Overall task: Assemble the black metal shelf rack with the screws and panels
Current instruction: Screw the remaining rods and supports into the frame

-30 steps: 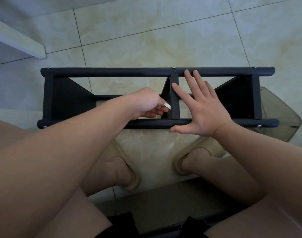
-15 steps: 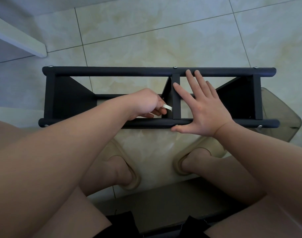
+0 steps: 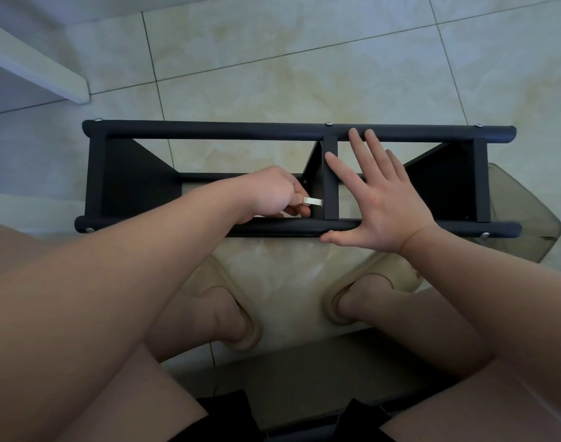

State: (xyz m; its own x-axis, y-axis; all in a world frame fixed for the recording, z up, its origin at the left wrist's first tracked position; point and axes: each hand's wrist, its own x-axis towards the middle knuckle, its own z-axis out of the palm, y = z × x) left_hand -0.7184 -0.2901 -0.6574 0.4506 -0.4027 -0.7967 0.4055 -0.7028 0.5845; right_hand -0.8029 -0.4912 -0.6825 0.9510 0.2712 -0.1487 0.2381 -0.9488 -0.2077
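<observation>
left hand (image 3: 272,194): curled round a small silver tool (image 3: 312,201), turned slightly since before
right hand (image 3: 381,199): still flat, fingers spread, on the rack (image 3: 209,130)

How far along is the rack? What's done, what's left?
Done: the rack is framed, three panels between two rails, with screw heads showing along both rails. In hand: the left hand grips a small silver tool at the middle panel, while the right hand presses flat on the rack. Left: probably finishing that joint; other screws' tightness can't be judged.
</observation>
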